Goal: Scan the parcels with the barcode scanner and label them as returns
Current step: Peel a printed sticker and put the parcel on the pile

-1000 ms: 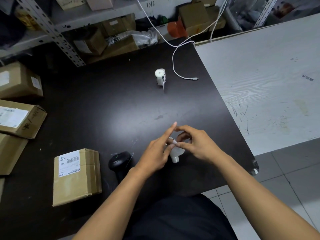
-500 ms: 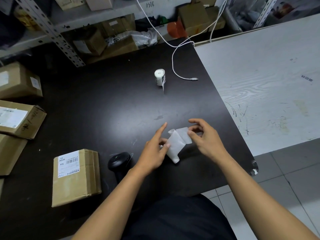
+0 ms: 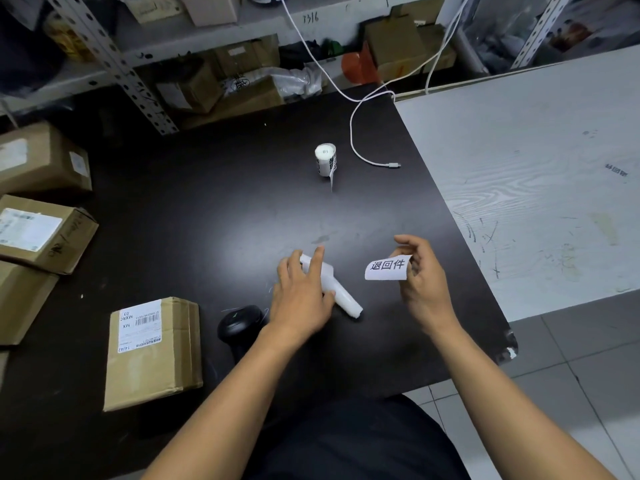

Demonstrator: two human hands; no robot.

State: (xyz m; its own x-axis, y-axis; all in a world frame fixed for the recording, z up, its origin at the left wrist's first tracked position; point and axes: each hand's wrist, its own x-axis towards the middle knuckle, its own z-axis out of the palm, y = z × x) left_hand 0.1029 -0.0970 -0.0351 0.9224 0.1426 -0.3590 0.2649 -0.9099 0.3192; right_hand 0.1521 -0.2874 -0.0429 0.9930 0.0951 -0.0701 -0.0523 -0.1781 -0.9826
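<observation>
My right hand (image 3: 424,278) pinches a white label (image 3: 388,268) printed with black characters, held above the dark table (image 3: 207,220). The white backing strip (image 3: 341,297) lies curled on the table under my left hand (image 3: 301,292), whose fingers rest on it. A black barcode scanner (image 3: 240,325) lies just left of my left wrist. A cardboard parcel (image 3: 154,351) with a barcode label sits at the near left. A white label roll (image 3: 325,159) stands upright farther back.
Several more cardboard parcels (image 3: 41,233) are stacked along the left edge. A white cable (image 3: 360,133) trails onto the table from the shelf behind. A pale wood-grain table (image 3: 536,174) adjoins on the right. Metal shelving with boxes (image 3: 207,84) stands behind.
My right hand has peeled the label off the backing strip and drawn it away to the right. My left hand now lies over the strip on the table.
</observation>
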